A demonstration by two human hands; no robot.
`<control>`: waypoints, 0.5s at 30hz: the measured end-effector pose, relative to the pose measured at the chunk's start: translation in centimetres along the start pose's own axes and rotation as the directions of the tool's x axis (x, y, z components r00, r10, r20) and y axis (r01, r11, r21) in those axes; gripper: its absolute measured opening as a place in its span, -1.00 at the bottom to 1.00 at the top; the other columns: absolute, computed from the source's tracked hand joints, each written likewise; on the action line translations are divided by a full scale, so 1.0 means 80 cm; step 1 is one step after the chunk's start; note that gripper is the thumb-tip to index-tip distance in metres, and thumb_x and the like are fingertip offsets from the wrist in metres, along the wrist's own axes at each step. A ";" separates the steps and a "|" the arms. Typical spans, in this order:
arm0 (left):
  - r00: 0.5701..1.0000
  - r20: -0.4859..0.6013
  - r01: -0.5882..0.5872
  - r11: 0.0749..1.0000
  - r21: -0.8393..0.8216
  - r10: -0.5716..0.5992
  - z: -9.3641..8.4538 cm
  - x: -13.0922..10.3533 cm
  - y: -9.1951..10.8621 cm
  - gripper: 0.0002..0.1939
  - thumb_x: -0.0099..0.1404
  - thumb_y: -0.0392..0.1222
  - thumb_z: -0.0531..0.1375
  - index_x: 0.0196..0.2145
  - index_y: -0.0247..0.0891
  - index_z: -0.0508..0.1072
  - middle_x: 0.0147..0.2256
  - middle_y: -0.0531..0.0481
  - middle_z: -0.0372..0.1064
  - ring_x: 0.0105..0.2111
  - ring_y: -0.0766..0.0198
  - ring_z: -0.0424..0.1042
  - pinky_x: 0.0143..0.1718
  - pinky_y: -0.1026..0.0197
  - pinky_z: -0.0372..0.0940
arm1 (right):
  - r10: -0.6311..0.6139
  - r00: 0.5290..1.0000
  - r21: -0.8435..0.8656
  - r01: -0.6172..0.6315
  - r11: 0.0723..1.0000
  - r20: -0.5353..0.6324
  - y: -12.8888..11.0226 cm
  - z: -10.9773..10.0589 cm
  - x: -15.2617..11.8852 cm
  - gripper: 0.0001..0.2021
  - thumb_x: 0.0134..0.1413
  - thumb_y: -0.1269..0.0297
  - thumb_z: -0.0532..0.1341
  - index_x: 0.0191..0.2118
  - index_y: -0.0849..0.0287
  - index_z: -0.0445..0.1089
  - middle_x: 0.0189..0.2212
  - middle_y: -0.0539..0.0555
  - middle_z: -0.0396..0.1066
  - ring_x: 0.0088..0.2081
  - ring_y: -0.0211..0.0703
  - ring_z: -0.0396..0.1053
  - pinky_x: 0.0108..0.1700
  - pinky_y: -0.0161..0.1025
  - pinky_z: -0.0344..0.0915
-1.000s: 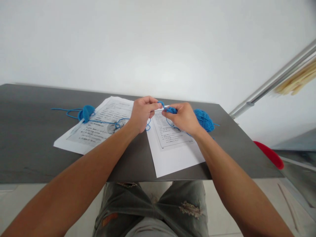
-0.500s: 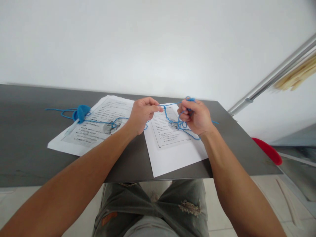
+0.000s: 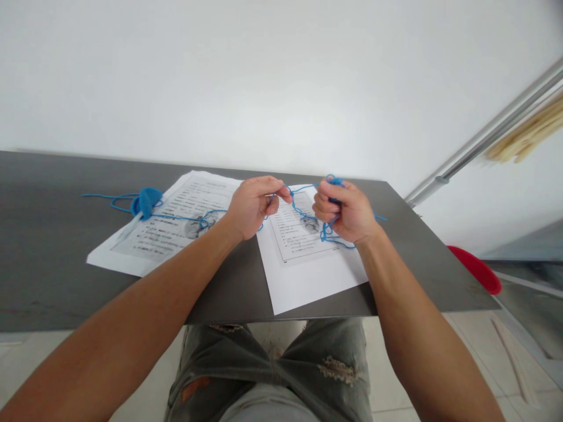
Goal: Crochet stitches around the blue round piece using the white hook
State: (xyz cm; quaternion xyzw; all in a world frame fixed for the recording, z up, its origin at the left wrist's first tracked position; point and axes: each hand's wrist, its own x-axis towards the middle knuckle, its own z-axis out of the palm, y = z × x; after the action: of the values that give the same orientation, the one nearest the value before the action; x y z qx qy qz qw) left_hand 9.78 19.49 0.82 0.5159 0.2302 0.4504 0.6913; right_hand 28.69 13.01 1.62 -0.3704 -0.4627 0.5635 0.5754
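Note:
Blue yarn runs between my two hands above a printed sheet. My left hand pinches it between thumb and fingertips, beside a small knot. My right hand is wrapped round a bunched part of the same yarn, with loops showing above and below the fist. From the knot a twisted strand hangs down toward the right hand, over the right printed sheet. Farther left, a small blue piece, perhaps knitted or wound yarn, rests on the edge of the left printed papers, with a strand trailing from it toward my left hand.
The papers lie on a dark grey table set against a white wall. Past the table's right end are a red rounded seat and a slanted metal pole. My legs are under the front edge.
My left fingers have shifted their hold on the yarn near the knot. My right fist has turned slightly and closed tighter, and the loops under it hang differently.

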 end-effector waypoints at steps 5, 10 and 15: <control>0.994 0.067 0.089 0.994 -0.061 -0.085 0.004 -0.003 0.004 -0.84 0.03 -0.45 0.21 -0.50 -0.37 0.61 -0.46 -0.15 0.50 -0.59 0.35 0.32 -0.56 0.25 0.17 | 0.002 0.998 -0.141 0.008 0.990 0.068 0.008 -0.002 -0.001 -0.64 -0.13 0.06 0.56 -0.44 0.25 0.52 -0.70 -0.19 -0.01 -0.62 -0.45 -0.15 -0.56 -0.32 -0.27; 0.992 0.114 0.048 0.998 0.027 -0.051 0.003 -0.002 -0.003 -0.83 0.02 -0.47 0.33 -0.41 -0.33 0.68 -0.51 -0.08 0.47 -0.48 0.31 0.40 -0.54 0.30 0.13 | 0.047 0.996 -0.298 -0.020 0.954 0.082 0.018 0.001 0.001 -0.61 -0.13 0.03 0.55 -0.46 0.25 0.49 -0.67 -0.15 0.09 -0.60 -0.43 -0.12 -0.54 -0.29 -0.23; 0.967 0.179 -0.215 0.955 0.202 0.180 -0.006 0.002 -0.016 -0.86 0.05 -0.33 0.45 -0.37 -0.21 0.73 -0.25 -0.08 0.58 -0.25 0.25 0.47 -0.26 0.24 0.34 | -0.034 0.999 -0.456 0.014 0.890 -0.035 0.032 0.005 0.006 -0.61 0.02 -0.03 0.46 -0.46 0.16 0.37 -0.65 -0.16 0.04 -0.58 -0.37 -0.05 -0.53 -0.30 -0.09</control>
State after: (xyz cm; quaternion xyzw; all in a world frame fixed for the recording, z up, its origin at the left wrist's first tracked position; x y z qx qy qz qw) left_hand 9.98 19.80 -0.48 0.6440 0.1699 0.4465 0.5975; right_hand 27.50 13.70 -0.65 -0.5011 -0.5742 0.4243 0.4891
